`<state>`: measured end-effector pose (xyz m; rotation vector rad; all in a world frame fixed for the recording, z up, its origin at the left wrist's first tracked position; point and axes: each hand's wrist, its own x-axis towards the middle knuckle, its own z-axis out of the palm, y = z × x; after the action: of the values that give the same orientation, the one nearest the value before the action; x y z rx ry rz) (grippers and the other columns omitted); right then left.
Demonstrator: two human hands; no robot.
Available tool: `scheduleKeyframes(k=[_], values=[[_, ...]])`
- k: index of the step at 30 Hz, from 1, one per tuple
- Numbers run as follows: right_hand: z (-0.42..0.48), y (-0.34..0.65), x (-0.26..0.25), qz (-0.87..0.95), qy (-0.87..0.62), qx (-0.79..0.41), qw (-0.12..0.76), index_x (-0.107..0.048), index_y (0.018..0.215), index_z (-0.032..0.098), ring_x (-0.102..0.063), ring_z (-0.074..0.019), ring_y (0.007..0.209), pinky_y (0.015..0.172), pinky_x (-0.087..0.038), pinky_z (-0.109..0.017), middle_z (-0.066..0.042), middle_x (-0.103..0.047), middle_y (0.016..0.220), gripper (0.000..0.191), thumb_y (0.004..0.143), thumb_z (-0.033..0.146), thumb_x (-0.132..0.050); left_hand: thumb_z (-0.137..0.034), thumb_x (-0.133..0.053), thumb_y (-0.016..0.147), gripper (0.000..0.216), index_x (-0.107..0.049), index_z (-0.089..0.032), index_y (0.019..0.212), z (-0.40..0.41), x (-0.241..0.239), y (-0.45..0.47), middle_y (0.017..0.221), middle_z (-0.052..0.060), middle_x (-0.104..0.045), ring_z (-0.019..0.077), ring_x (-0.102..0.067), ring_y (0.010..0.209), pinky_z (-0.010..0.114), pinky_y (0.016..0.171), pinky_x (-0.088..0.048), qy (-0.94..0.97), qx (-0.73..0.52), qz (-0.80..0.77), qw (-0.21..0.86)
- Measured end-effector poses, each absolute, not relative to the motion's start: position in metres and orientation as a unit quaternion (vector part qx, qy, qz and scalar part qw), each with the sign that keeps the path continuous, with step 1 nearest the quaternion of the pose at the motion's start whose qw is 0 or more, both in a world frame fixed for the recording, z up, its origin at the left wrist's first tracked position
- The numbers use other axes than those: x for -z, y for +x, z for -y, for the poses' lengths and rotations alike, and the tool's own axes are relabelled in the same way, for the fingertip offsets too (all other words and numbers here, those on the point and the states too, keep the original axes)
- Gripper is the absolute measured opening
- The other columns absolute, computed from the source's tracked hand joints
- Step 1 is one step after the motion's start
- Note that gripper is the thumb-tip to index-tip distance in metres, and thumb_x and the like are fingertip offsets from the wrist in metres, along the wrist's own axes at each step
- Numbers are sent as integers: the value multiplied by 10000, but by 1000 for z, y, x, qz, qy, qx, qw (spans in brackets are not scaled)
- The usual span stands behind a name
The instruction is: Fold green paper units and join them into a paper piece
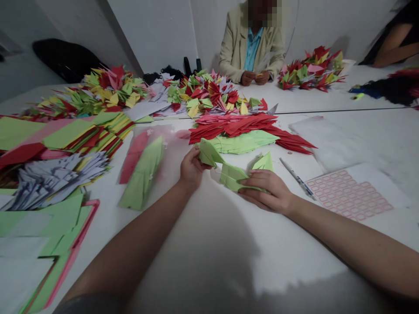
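Left hand (191, 168): we pinch a folded pale-green paper piece (231, 178)
Right hand (266, 189): we hold its other end
Clear plastic bag (142, 174): green paper inside, near our left hand

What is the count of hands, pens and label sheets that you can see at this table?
Person's left hand: 1
Person's right hand: 1
Co-worker's hands: 2
Pen: 1
Sheet of pink-bordered labels: 1
Total: 6
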<state>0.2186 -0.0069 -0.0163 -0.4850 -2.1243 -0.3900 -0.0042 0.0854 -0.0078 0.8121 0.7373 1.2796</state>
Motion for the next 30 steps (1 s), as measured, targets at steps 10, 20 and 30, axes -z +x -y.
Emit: scheduleKeyframes(k=[10,20,30], values=[[6,220,19,863,-177,173,441,-645,994,195,-653,-176,981,918,-578,-379,-55,-692,1053,282,736,129,-738,-223,-514,752,48,-513,-176,746,-88,12,-6,642,-26,-508,112,-555,499,228,441,-478,374,-560,-319,667],[8,217,14,808,-286,101,505,-625,1057,230,-645,-207,946,838,-570,-401,-73,-674,1013,329,749,166,-722,-329,-618,716,195,-565,-155,790,-79,10,-2,580,-4,-589,149,-599,451,230,397,-489,457,-488,-364,649],[-1,216,15,688,-413,-33,596,-656,888,229,-648,-214,894,789,-544,-401,-60,-678,924,103,790,202,-675,-359,-607,716,270,-634,-98,651,-84,11,-1,518,70,-627,154,-577,396,224,380,-452,445,-469,-393,654]])
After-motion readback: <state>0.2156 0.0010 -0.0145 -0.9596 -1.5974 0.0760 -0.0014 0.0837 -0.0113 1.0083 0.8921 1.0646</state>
